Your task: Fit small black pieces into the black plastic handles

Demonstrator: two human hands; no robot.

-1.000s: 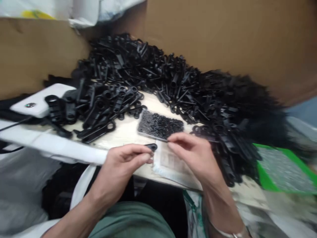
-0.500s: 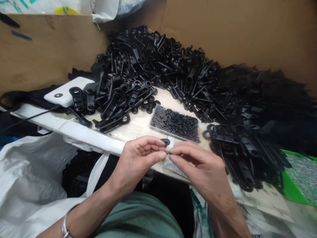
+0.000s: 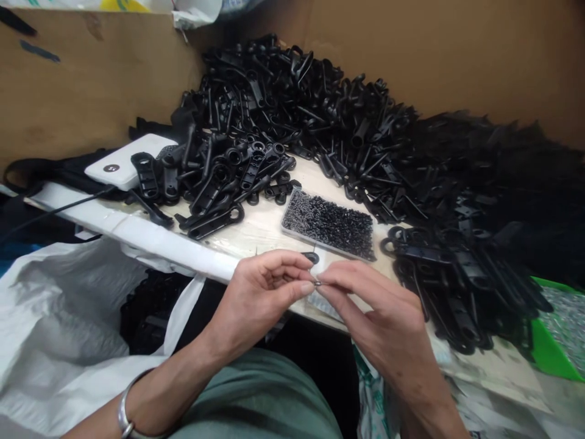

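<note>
My left hand (image 3: 269,286) and my right hand (image 3: 379,305) meet fingertip to fingertip over the table's front edge. Between them is a tiny dark metallic piece (image 3: 317,283), pinched by the thumb and fingers of my right hand and touching my left fingertips. Its exact shape is too small to tell. Just behind the fingers lies a black part with a looped end (image 3: 311,257), partly hidden by my left hand. A clear box (image 3: 329,222) full of small dark pieces sits beyond my hands.
Black plastic parts (image 3: 256,110) are heaped along the back, with more (image 3: 457,274) at the right. A white device (image 3: 132,160) with a cable lies left. A green tray (image 3: 551,347) of small clear pieces stands right; a white sack (image 3: 55,317) hangs lower left.
The view has shifted slightly, so the table's contents appear a little further right. Both hands remain together, with the tiny piece now showing more clearly between the fingertips.
</note>
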